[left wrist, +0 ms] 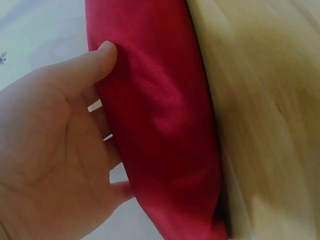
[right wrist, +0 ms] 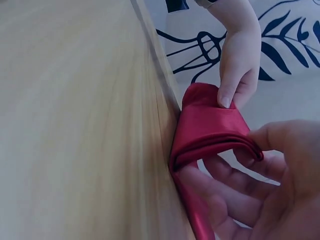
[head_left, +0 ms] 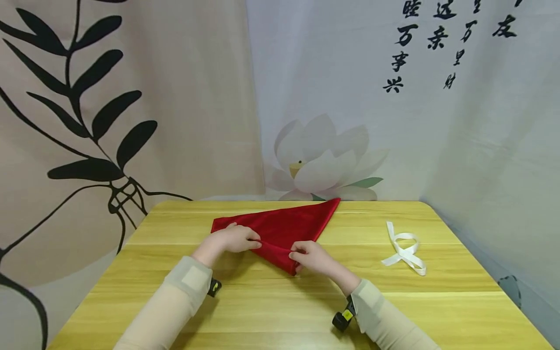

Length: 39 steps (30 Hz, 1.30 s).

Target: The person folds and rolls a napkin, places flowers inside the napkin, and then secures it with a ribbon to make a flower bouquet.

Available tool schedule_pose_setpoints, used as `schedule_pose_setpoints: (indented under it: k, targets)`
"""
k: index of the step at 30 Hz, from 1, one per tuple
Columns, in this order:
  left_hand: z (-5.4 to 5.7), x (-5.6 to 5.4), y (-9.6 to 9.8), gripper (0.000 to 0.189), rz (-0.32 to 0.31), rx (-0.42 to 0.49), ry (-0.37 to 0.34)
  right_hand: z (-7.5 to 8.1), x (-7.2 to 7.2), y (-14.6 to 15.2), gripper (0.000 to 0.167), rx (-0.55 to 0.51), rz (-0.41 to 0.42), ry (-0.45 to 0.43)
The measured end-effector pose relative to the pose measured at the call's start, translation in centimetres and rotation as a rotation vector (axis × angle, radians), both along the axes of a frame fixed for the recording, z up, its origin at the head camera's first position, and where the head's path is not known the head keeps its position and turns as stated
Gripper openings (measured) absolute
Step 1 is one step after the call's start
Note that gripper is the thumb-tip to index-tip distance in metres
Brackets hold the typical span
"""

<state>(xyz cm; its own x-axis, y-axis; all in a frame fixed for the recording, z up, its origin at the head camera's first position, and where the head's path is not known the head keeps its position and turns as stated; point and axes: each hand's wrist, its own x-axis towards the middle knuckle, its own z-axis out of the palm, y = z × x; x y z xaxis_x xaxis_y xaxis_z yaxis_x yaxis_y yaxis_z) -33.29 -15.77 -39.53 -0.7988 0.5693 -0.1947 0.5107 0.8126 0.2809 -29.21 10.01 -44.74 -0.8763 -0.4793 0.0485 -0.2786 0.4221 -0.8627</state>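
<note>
A shiny red cloth (head_left: 284,221) lies on the table, with a folded strip along its near edge. My left hand (head_left: 234,238) pinches the upper edge of that strip; in the left wrist view the thumb (left wrist: 107,57) lies over the cloth (left wrist: 155,120) and the fingers pass behind it. At the strip's right end, my right hand (head_left: 312,257) pinches the fold between thumb and fingers. The right wrist view shows stacked layers at the end of the cloth (right wrist: 210,122), held by the right hand (right wrist: 270,175), with the left hand (right wrist: 240,70) farther along.
A white ribbon (head_left: 407,255) lies loosely looped on the table's right side. The wooden table (head_left: 262,316) reaches back to a printed curtain (head_left: 210,97) with leaves, a lotus and black characters. Each wrist wears a small black camera.
</note>
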Motion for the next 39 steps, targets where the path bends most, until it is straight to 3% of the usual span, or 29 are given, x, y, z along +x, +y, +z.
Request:
schedule_pose_setpoints:
  k: [5, 10, 15, 24, 30, 32, 39]
  targets:
    - [0.0, -0.8, 0.3, 0.025, -0.018, 0.012, 0.038, -0.3, -0.5, 0.3, 0.014, -0.076, -0.025, -0.086]
    - [-0.3, -1.7, 0.7, 0.023, -0.058, 0.021, 0.081, -0.6, -1.0, 0.6, 0.015, -0.06, -0.076, -0.106]
    - [-0.9, -2.7, 1.2, 0.037, -0.037, 0.052, 0.072, -1.0, -1.5, 0.9, 0.015, -0.084, -0.111, -0.141]
    - [-2.2, -4.5, 1.2, 0.037, 0.012, 0.111, 0.101, -0.9, -2.2, 1.4, 0.018, -0.107, -0.099, -0.149]
    - [-3.2, -5.3, 0.8, 0.025, 0.063, 0.135, 0.116, -1.1, -2.4, 1.6, 0.018, -0.034, -0.111, -0.109]
    - [-3.5, -5.6, 0.7, 0.022, 0.077, 0.138, 0.116, -2.0, -3.1, 1.8, 0.017, -0.005, -0.126, -0.096]
    - [-4.1, -6.6, 0.5, 0.023, 0.132, 0.12, 0.093, -2.3, -3.8, 2.1, 0.02, 0.089, -0.122, -0.055]
